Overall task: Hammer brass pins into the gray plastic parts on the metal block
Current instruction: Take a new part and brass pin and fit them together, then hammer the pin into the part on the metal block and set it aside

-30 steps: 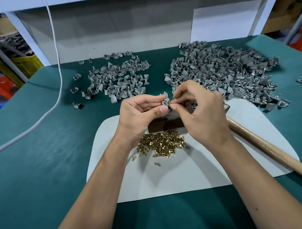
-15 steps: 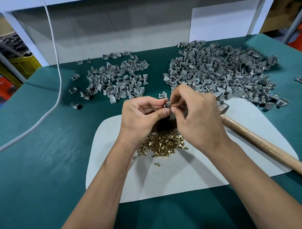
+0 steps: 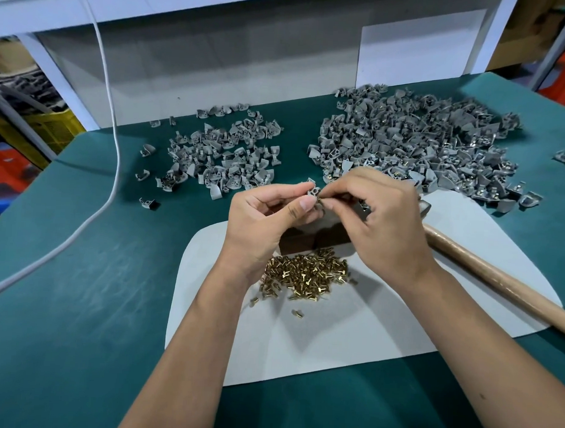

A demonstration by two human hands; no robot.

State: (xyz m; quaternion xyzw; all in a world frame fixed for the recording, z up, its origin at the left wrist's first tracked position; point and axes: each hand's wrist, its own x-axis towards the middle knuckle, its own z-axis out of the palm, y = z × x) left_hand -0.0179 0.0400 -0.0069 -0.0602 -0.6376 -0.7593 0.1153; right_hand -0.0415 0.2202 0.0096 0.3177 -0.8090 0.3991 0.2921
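The metal block (image 3: 312, 239) is mostly hidden behind both hands; only its dark front shows. The left hand (image 3: 261, 219) pinches a gray plastic part (image 3: 313, 192), and the right hand (image 3: 383, 223) fingers curl onto something too small to identify beside it. The hammer (image 3: 496, 282) runs off the bench's (image 3: 63, 302) right edge. Brass pins (image 3: 304, 274) heap on a white mat (image 3: 334, 337).

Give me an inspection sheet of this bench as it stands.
Surface: teal mat with a white sheet on it.
Job's things: loose brass pins; dark metal block, partly hidden; wooden-handled hammer lying idle.
Clutter: small pile of gray plastic parts, large pile.
Hands: left hand pinches a gray part; right hand pinches a pin at it.
Cables: white cord trails across.
Surroundings: yellow crate.
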